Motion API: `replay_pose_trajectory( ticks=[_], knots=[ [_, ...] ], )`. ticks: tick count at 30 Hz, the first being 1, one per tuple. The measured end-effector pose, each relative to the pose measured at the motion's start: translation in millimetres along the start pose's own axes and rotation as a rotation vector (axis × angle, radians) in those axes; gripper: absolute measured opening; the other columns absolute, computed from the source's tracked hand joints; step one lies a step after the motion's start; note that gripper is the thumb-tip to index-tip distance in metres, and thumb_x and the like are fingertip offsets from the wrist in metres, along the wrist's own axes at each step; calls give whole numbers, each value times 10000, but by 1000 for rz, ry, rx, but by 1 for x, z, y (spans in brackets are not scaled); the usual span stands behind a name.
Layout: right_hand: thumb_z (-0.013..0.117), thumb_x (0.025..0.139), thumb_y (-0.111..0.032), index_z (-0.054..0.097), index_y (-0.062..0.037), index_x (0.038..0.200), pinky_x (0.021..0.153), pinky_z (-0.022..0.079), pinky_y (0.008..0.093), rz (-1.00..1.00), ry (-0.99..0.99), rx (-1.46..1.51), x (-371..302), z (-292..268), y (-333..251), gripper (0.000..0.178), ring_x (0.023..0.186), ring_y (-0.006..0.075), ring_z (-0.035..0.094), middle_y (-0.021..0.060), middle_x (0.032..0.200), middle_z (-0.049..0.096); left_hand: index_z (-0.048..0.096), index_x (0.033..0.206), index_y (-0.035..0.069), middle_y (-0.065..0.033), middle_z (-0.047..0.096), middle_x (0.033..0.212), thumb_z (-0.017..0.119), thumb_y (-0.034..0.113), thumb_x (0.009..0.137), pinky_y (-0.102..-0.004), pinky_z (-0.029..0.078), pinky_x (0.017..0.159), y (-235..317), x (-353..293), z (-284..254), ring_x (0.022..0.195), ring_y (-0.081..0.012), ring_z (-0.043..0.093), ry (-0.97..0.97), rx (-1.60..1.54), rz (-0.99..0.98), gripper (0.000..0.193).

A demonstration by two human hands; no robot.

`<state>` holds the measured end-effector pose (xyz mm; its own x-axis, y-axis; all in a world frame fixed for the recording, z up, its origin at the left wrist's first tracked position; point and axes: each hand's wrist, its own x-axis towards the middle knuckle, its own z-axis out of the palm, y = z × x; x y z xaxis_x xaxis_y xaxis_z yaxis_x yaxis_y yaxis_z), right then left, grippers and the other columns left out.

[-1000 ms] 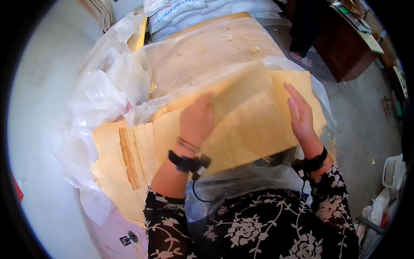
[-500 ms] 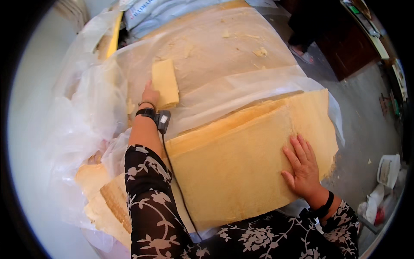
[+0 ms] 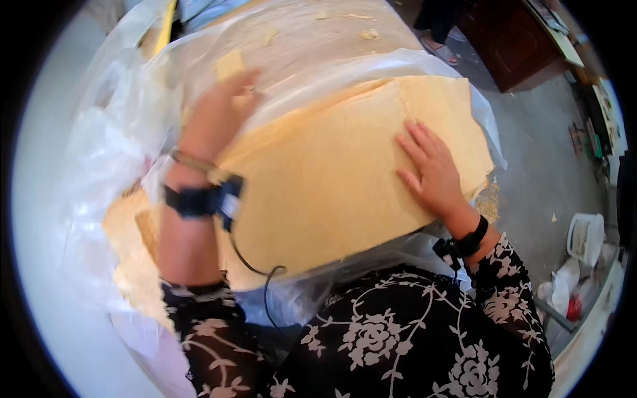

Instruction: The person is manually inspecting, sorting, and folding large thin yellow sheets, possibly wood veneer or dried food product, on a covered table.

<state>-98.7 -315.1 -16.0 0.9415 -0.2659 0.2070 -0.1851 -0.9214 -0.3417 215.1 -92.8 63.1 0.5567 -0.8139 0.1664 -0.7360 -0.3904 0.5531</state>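
A broad stack of pale yellow-tan sheets [image 3: 318, 179] with rough edges lies in front of me. On its right part my right hand [image 3: 431, 169] rests flat, fingers apart and palm down. My left hand [image 3: 219, 116] is lifted over the stack's far left corner, blurred by motion, its fingers bent. Just beyond its fingers a small folded tan piece [image 3: 230, 64] lies on the plastic-covered surface, partly hidden by the hand. Whether anything is between the left fingers is not clear.
Clear plastic sheeting [image 3: 99, 166] is bunched at the left, above more torn tan sheets [image 3: 129, 265]. Crumbs and flakes [image 3: 369, 34] dot the far surface. Another person's foot [image 3: 440, 52] shows by a dark red cabinet [image 3: 511, 46]. A white tub [image 3: 585, 237] stands at the right.
My left hand has come away from the small folded piece, back toward me and up. My right hand stays flat on the stack. The whole view has shifted.
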Motion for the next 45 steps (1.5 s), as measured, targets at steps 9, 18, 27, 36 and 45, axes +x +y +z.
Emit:
replay_pose_trajectory(
  ticks=[9,18,27,36,45],
  knots=[
    [732,826,-318,636,-37,1184,908,491,408,203,167,45,-21,0,-14,464,1062,318,603,157,1198,626,527,1353,125,-138,456,1456,798,251,725,-491,311,1117,123,-269,117,1378,-311,391,-34,423,-24,696],
    [697,824,-482,667,-23,1033,726,504,369,563,-150,25,-38,-36,-9,506,811,264,664,105,852,682,612,1225,6,-172,662,1116,760,206,798,-419,491,894,3,-387,-5,1003,-316,623,1057,506,-854,494],
    [732,837,-186,653,-19,1136,873,504,362,63,135,238,-70,-27,-31,352,993,297,638,164,1085,660,582,735,45,50,486,680,700,158,887,-225,355,560,31,-360,-76,645,-47,413,1365,-513,-660,223],
    [697,890,-275,512,-28,1371,1007,454,378,-258,-263,808,-35,-5,-178,572,1186,254,586,139,1329,591,676,1021,-35,-53,686,797,684,184,889,-245,474,658,140,-266,-69,727,-89,597,941,121,-474,256],
    [449,917,-712,147,6,1538,1014,455,474,584,-790,2045,-32,7,-115,996,1243,406,547,296,1417,459,629,1143,-23,-10,663,1011,611,102,963,-214,473,784,138,-250,68,892,-80,599,842,-837,-703,220]
  ],
)
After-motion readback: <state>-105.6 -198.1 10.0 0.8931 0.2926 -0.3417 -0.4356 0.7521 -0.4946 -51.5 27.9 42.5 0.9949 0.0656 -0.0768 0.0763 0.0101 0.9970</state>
